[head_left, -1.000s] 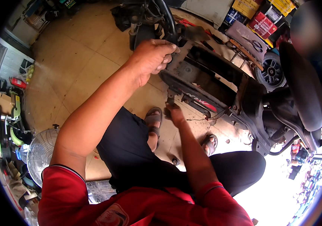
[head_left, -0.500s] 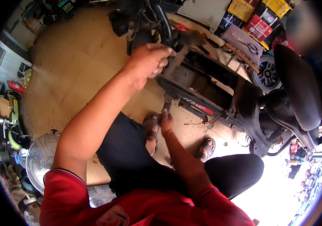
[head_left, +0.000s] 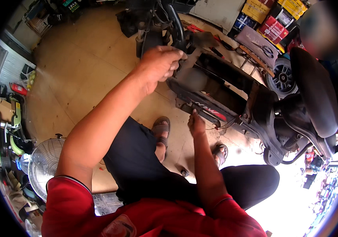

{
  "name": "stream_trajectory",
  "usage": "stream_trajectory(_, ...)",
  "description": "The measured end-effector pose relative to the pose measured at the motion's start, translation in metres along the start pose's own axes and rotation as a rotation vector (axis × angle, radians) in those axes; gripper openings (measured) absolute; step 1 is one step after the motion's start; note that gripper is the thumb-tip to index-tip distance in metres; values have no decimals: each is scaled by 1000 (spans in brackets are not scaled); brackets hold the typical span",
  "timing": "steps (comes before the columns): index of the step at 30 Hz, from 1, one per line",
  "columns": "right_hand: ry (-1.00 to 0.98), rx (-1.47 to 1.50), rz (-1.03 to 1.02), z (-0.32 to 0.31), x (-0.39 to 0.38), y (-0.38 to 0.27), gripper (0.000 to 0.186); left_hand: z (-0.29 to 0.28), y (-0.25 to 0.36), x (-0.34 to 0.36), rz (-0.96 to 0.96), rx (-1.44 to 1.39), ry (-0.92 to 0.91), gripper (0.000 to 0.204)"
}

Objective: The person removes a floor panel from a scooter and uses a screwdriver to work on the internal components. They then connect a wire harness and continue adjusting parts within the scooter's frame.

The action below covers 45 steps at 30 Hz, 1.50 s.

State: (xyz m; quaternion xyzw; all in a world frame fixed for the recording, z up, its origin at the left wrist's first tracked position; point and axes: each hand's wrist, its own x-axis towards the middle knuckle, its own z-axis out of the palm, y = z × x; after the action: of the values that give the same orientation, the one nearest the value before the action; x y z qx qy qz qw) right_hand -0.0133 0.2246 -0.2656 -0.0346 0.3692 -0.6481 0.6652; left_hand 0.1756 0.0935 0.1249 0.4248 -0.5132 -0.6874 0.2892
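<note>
A dark electric scooter body (head_left: 256, 106) stands in front of me, its open floor compartment (head_left: 228, 94) showing. My left hand (head_left: 163, 65) is closed by the front corner of that compartment, next to the black steering tube (head_left: 175, 25); whatever its fingers grip is hidden. Lower down, my right hand (head_left: 196, 124) is closed just under the side trim (head_left: 208, 108) with a red mark. I cannot make out what, if anything, it holds. A thin loose wire (head_left: 228, 125) hangs from the trim to the right of this hand.
The scooter's seat (head_left: 313, 94) rises at right. Behind it lie a wheel (head_left: 283, 77), scissors on a padded piece (head_left: 258, 45) and stacked boxes (head_left: 271, 29). A fan (head_left: 44, 166) stands at left by a fire extinguisher (head_left: 18, 88). My sandalled feet (head_left: 161, 132) are below.
My right hand has moved right and slightly up along the scooter's side, from below its front bracket to under the trim. The left hand stays by the compartment corner.
</note>
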Motion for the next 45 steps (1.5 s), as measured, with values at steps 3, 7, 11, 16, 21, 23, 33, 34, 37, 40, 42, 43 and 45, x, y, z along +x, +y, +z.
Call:
stream_trajectory(3, 173, -102, 10, 29, -8, 0, 20, -6, -5, -3, -10, 1, 30, 21)
stream_trajectory(7, 181, 22, 93, 28, -11, 13, 21, 4, -1, 0, -12, -7, 25, 20)
stream_trajectory(11, 121, 125, 138, 30, -11, 28, 24, 7, -1, 0, -2, 12, 18, 20)
stream_trajectory(16, 48, 94, -5, 30, 5, 22, 28, -1, -2, -2, 12, 12, 12, 21)
stream_trajectory(21, 173, 30, 30, 37, 1, 29, 33, -9, -2, -4, -9, 28, 44, 21)
stream_trajectory(23, 144, 141, 47, 30, 6, 31, 34, -6, -1, -2, -8, 25, 34, 21)
stream_trajectory(33, 117, -36, -100, 41, 0, 30, 31, -5, -3, 0, -18, 21, 36, 22)
stream_trajectory(34, 177, -68, -89, 45, -2, 30, 32, -5, -4, -1, -22, 14, 38, 22)
stream_trajectory(37, 264, -155, -85, 52, -7, 27, 39, -6, -4, -1, -31, 5, 33, 21)
stream_trajectory(40, 339, -193, 3, 61, -17, 24, 44, -15, -7, 1, -34, -16, 39, 20)
stream_trajectory(42, 358, -367, 60, 63, -20, 23, 46, -18, -5, 2, -59, -75, 50, 20)
stream_trajectory(43, 348, -534, 70, 61, -18, 25, 47, -16, -4, 4, -71, -106, 47, 20)
stream_trajectory(45, 307, -752, 47, 62, -17, 33, 45, -11, -2, 9, -62, -154, 39, 20)
